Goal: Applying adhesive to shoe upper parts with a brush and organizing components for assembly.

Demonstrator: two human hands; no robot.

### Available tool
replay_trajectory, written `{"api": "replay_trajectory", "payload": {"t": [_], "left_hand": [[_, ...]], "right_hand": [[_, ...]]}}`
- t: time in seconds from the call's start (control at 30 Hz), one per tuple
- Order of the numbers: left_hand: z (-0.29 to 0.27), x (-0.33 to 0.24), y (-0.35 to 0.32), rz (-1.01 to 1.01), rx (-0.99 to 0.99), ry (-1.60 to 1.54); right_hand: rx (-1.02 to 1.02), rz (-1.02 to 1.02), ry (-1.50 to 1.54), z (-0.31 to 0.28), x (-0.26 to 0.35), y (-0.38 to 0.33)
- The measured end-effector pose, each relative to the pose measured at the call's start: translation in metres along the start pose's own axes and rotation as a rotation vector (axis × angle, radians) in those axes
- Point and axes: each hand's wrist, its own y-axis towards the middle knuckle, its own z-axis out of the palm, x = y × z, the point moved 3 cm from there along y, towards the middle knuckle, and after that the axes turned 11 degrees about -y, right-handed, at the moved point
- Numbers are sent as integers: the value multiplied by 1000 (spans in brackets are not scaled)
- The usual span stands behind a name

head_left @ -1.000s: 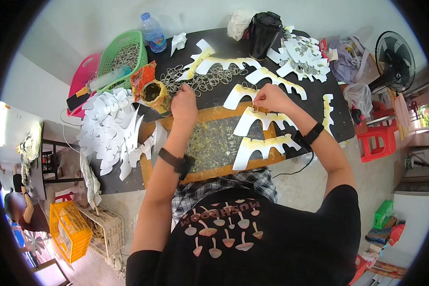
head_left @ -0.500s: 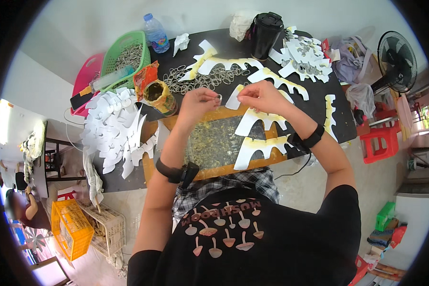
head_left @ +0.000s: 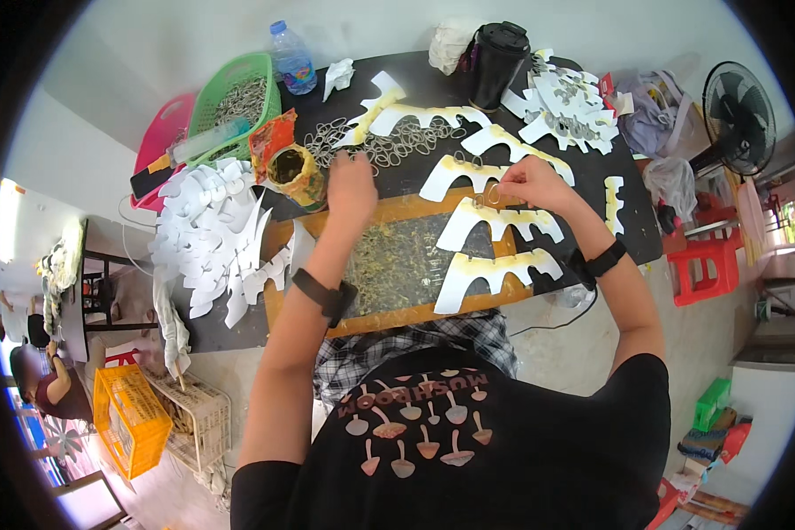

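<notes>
Lying crosswise, arched cutout [head_left: 500, 221], legs down

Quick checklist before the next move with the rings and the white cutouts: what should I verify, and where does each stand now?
1. Left hand at the pile of metal rings: ok, it reaches its edge.
2. Left hand holds a ring: cannot tell, fingers hide it.
3. Right hand has a ring: ok, one small ring shows at its fingertips.
4. White arched cutout under the right hand lies flat on the wooden board: ok.
5. Yellow glue pot upright, beside the left hand: ok.
6. Black tumbler away from both hands: ok.
</notes>
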Motion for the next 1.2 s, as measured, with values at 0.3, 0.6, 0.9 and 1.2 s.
{"api": "replay_trajectory", "payload": {"t": [0.3, 0.6, 0.9, 1.2], "left_hand": [[14, 12, 20, 35, -77, 160], [1, 17, 32, -50, -182, -105], [1, -13, 26, -441, 237, -1918], [1, -69, 2, -442, 450, -2021]], "right_hand": [[122, -8, -33, 12, -26, -1], [-76, 3, -456, 21, -18, -1], [-157, -61, -181, 1, 27, -11], [-191, -247, 189, 20, 71, 13]]}}
